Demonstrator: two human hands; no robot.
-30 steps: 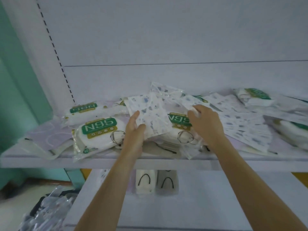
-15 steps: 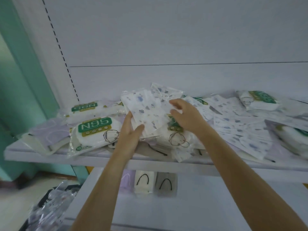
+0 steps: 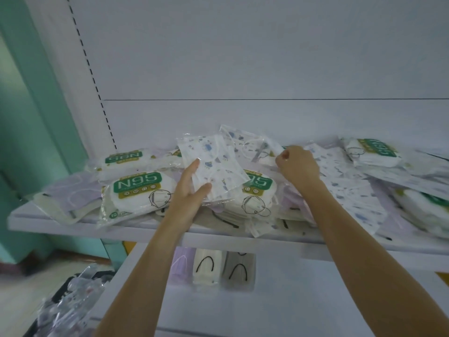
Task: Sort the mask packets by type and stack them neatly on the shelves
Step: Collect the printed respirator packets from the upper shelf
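Printed packet (image 3: 213,171): gripped at its lower edge by left hand (image 3: 192,188), raised above the shelf (image 3: 145,231).
Right hand (image 3: 297,164): pinches corner of second packet (image 3: 245,142) behind.
Risk: pulling may drag loose N95 packets (image 3: 138,188) over the front edge.

Teal wall (image 3: 36,117) is standing far left of left fingers (image 3: 192,169); clear plastic wrappers (image 3: 73,300) are lying heaped well below-left, nr floor (image 3: 24,285).

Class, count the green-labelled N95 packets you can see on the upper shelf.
5 N95 packets: one back left, one front left, one centre partly under a printed packet, one back right, one at the far right edge. Others may be buried.
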